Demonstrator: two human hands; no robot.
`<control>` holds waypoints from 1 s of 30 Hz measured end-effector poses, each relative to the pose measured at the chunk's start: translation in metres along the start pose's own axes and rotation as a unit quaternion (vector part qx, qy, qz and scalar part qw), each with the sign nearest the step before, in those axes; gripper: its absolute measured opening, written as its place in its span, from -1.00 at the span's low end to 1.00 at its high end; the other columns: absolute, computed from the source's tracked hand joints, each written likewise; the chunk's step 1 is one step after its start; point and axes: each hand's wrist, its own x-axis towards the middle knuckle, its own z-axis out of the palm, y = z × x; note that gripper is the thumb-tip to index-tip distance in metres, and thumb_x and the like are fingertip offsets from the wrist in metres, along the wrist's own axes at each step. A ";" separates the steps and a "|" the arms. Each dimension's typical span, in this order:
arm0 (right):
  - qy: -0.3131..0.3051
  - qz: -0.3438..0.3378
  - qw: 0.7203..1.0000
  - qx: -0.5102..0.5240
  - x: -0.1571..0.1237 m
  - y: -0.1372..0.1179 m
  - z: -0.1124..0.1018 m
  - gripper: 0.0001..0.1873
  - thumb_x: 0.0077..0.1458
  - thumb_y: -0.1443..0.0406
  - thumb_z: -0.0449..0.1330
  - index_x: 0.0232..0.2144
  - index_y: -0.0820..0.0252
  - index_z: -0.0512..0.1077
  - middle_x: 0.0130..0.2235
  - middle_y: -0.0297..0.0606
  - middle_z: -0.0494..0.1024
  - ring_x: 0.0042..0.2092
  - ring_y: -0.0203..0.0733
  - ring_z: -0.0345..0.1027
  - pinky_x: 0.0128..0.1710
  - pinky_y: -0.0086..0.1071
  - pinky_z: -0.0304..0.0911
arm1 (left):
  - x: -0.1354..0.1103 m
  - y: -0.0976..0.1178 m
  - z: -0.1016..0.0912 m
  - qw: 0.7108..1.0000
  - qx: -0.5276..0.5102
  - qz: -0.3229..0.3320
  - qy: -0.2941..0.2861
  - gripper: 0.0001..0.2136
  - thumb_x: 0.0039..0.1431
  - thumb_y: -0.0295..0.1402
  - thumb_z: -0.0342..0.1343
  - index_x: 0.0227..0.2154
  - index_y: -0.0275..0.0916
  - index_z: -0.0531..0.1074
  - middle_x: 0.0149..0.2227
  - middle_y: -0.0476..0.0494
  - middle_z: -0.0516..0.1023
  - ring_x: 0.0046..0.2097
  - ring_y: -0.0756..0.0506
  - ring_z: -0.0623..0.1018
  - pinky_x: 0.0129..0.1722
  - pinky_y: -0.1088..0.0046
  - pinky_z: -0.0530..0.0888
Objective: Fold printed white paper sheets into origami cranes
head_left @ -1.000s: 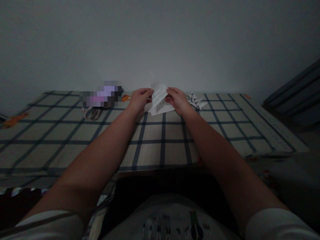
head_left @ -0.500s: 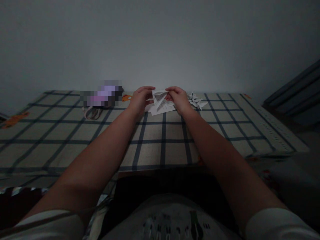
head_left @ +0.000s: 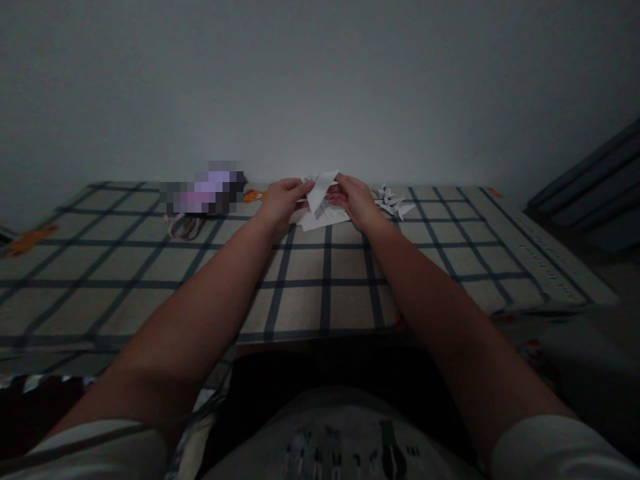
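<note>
A folded piece of white paper [head_left: 321,189] is held up between my two hands, above the table. My left hand [head_left: 283,202] pinches its left side, thumb in front. On the other side my right hand [head_left: 356,198] has its fingers closed at the paper's upper right edge. Below the held piece lie flat paper sheets [head_left: 327,219] on the cloth. Just right of my right hand sits a small heap of folded paper pieces [head_left: 393,200] with pointed tips.
A checked tablecloth [head_left: 300,287] covers the table, which meets a plain wall [head_left: 320,87]. To the left lies a blurred purple object [head_left: 213,187] with a looped strap [head_left: 184,227]. Dark slatted furniture [head_left: 595,187] stands at the far right.
The paper in my hands has been turned, so a plain white face now shows in place of the printed folds. My left thumb has come round to its front.
</note>
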 end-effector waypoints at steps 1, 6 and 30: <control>-0.009 0.004 1.000 0.002 -0.001 0.000 0.001 -0.58 0.09 -0.07 0.31 -0.28 0.13 0.45 -0.37 -0.31 0.55 -0.35 -0.30 0.48 -0.25 -0.40 0.43 | 0.001 0.000 0.000 1.000 -0.002 0.003 0.005 -0.66 -0.06 -0.11 0.42 -0.46 -0.25 0.46 -0.37 -0.09 0.57 -0.30 -0.04 0.56 -0.18 0.38 0.55; -0.033 -0.015 0.999 -0.009 0.002 0.006 0.001 -0.59 0.03 -0.05 0.37 -0.38 0.13 0.40 -0.40 -0.36 0.52 -0.35 -0.32 0.45 -0.27 -0.43 0.41 | 0.002 -0.002 -0.001 1.000 -0.010 0.010 0.008 -0.73 -0.06 -0.21 0.42 -0.48 -0.25 0.48 -0.39 -0.08 0.57 -0.31 -0.04 0.57 -0.16 0.36 0.57; -0.004 -0.030 1.000 0.007 0.005 0.011 -0.002 -0.67 0.12 0.16 0.32 -0.50 0.13 0.27 -0.49 -0.45 0.41 -0.42 -0.39 0.34 -0.30 -0.49 0.35 | 0.001 -0.007 0.005 0.998 0.037 -0.015 -0.042 -0.74 0.11 -0.13 0.29 -0.45 -0.23 0.50 -0.50 -0.05 0.48 -0.48 0.01 0.43 -0.41 0.49 0.44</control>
